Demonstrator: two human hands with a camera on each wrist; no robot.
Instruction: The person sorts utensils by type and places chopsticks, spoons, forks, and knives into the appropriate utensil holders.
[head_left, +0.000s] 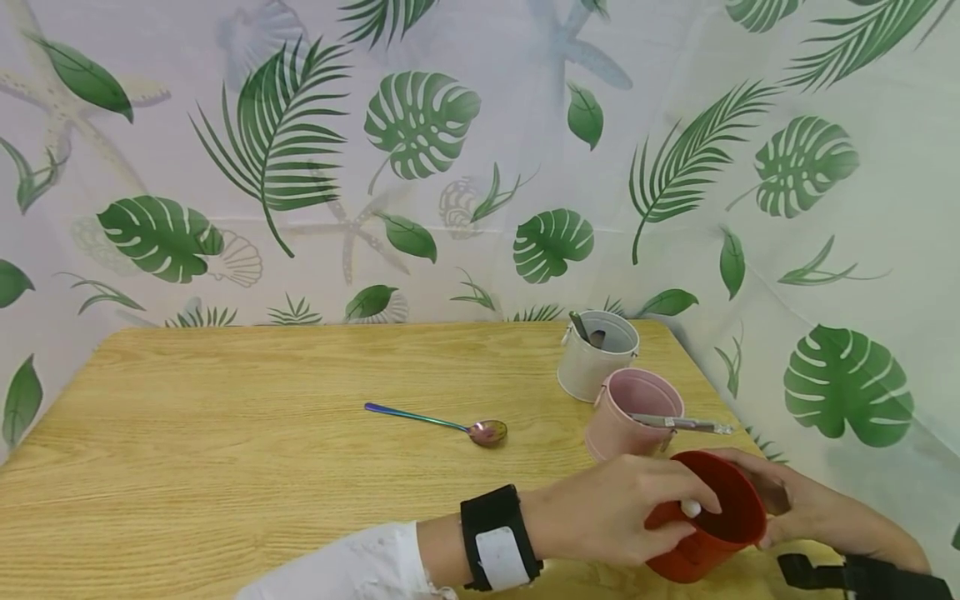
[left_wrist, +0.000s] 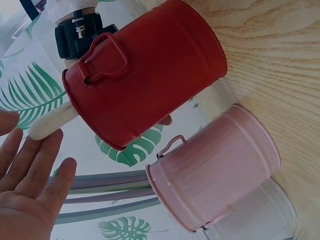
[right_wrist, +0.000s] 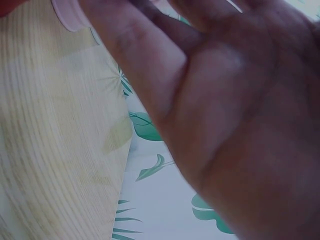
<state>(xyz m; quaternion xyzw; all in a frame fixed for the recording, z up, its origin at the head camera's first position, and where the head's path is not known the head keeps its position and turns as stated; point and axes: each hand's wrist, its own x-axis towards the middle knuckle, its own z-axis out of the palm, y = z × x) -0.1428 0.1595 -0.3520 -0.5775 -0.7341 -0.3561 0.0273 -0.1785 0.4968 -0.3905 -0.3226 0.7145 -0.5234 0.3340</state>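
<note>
In the head view a red metal bucket [head_left: 708, 546] is tilted on its side of the table. My right hand [head_left: 813, 508] holds it from the right, with the thumb near the rim; in the right wrist view that palm [right_wrist: 240, 110] fills much of the picture. A cream-coloured rounded rod end [left_wrist: 52, 120] sticks out of the bucket's mouth. My left hand [head_left: 615, 508] reaches over the mouth, its fingers right at this rod end. In the left wrist view those fingers [left_wrist: 37, 170] are fairly straight and the thumb stands apart from the rod.
A pink bucket [head_left: 607, 429] with slim grey-purple sticks [head_left: 686, 423] leaning out stands behind the red one. Farther back is a white bucket [head_left: 581, 375] with a green-handled utensil [head_left: 579, 325]. A rainbow-coloured metal spoon [head_left: 487, 432] lies mid-table. Leaf-patterned cloth hangs behind.
</note>
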